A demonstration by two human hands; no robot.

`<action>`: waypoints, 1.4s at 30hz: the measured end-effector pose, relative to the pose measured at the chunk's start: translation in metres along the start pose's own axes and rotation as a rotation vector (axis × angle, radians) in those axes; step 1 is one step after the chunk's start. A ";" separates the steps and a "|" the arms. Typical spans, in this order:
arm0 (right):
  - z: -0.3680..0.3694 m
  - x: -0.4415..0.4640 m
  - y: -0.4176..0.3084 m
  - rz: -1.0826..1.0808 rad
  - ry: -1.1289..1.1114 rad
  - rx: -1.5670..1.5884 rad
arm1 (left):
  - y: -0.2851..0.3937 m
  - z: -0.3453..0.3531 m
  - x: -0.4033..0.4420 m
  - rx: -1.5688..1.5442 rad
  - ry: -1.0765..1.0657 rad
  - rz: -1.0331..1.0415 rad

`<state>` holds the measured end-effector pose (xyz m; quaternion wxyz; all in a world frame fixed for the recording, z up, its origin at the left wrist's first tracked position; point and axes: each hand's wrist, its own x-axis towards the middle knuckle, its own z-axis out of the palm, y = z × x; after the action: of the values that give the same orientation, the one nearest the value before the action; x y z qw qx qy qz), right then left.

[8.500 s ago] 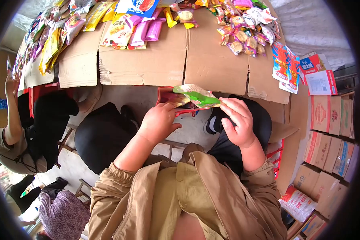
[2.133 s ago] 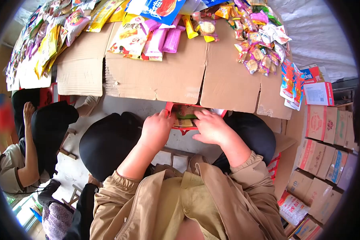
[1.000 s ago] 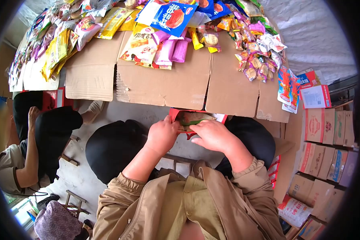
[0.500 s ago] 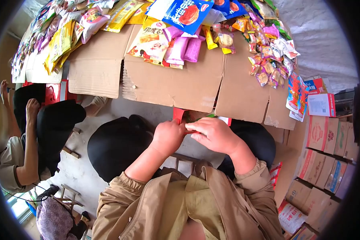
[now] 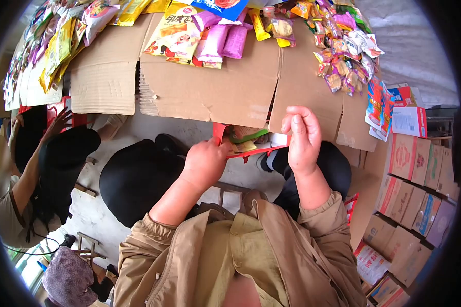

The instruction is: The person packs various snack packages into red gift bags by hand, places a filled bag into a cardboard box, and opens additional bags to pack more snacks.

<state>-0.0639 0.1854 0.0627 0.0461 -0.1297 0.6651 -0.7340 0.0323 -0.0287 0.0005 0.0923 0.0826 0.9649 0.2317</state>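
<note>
My left hand (image 5: 207, 162) is closed on the left part of the rim of a red open-topped box (image 5: 258, 151), which sits between my knees beneath the table edge. Inside the box lie snack packets (image 5: 243, 146), one with a green strip; a white patch shows at its right end. My hand hides the box's left side. Raised at the right end of the box, my right hand (image 5: 305, 138) points upward with its fingers curled together near the thumb. Whether anything small is pinched there I cannot make out.
Cardboard (image 5: 200, 94) covers the table ahead, bearing purple packets (image 5: 225, 41), a yellow-white snack bag (image 5: 175, 33) and piled small sweets (image 5: 343, 61). Cartons (image 5: 407, 199) are stacked at the right. Another person (image 5: 20, 189) sits at the left, near a low wooden stool (image 5: 89, 245).
My hands, together over the red box before, are now apart. My right hand has risen to the right; the left stays on the rim. More of the box's inside shows. The view has shifted slightly.
</note>
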 end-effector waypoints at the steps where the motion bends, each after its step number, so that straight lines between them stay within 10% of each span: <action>1: 0.000 0.000 0.001 0.021 0.000 -0.007 | 0.000 0.000 0.001 0.003 0.002 -0.002; 31: 0.005 0.014 0.021 -0.033 -0.054 -0.440 | 0.006 0.005 0.006 0.012 0.002 0.035; 42: -0.002 0.023 0.031 0.257 -0.061 -0.124 | 0.002 0.009 -0.001 -0.022 0.001 0.062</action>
<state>-0.0898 0.1782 0.0345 0.1517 -0.0685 0.7187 -0.6751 0.0358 -0.0234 -0.0068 0.0853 0.1113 0.9593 0.2451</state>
